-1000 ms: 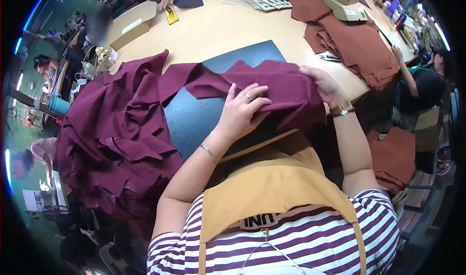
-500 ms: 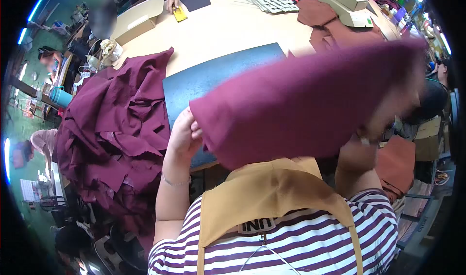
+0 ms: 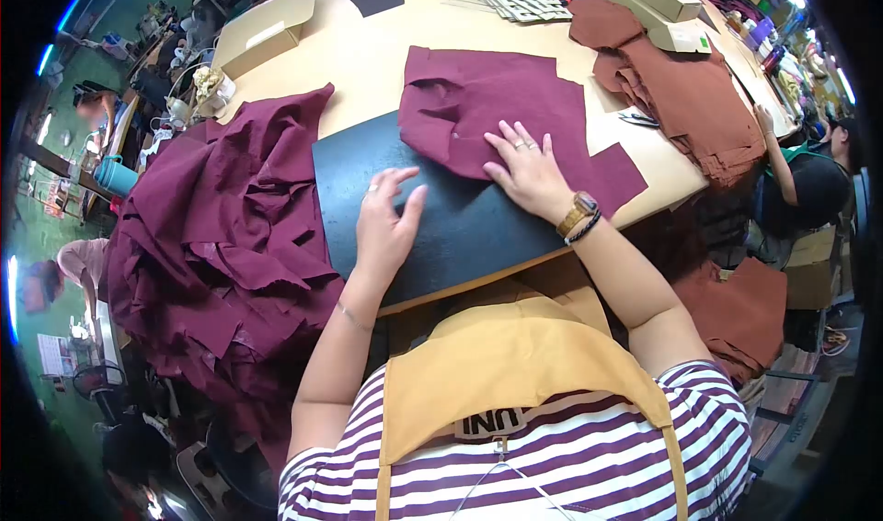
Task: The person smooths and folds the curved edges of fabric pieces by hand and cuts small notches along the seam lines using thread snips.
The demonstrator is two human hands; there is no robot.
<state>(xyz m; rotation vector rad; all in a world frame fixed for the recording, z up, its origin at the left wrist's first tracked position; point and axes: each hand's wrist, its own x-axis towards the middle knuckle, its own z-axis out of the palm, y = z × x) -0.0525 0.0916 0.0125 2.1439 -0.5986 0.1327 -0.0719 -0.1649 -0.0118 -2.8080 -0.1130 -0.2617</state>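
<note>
A maroon fabric piece lies on the table, overlapping the far right part of a dark blue board. Wrinkles show at its left side, and a smaller flap extends to the right. My right hand rests on its near edge, fingers spread, with a watch at the wrist. Over the board, just left of the fabric, my left hand is raised with fingers apart and holds nothing. A large heap of maroon fabric hangs over the table edge to the left of my left hand.
Rust-brown fabric pieces are stacked at the right, with small dark snips beside them. Farther back are an open cardboard box, patterned strips and long boxes. A person sits at the right edge.
The maroon piece has gone from being held up in both hands to lying on the table. My left hand has let go. The other person's hand with the yellow object has left view.
</note>
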